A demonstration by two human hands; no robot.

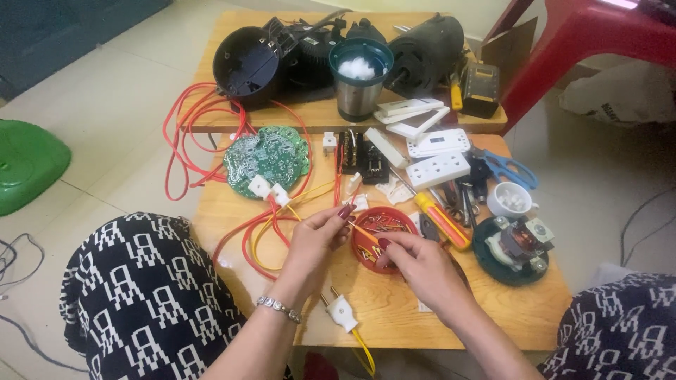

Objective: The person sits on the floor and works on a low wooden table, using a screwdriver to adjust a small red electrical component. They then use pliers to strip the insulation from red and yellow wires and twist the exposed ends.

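Fingertips of the left hand (317, 236) pinch one end of a thin yellow wire piece (362, 232); the right hand (415, 264), fingers curled, nips its other end over a red dish (360, 248) of short red and yellow wire offcuts. A white two-pin plug (341, 311) lies near the wrists. Beyond, a green round circuit board (267, 158) trails red leads, and a steel cup (360, 81) holds white wadding.

Matt wooden table (394, 309); glossy red plastic bowl (366, 248); brushed metal cup (357, 95); white plastic plug (341, 312)
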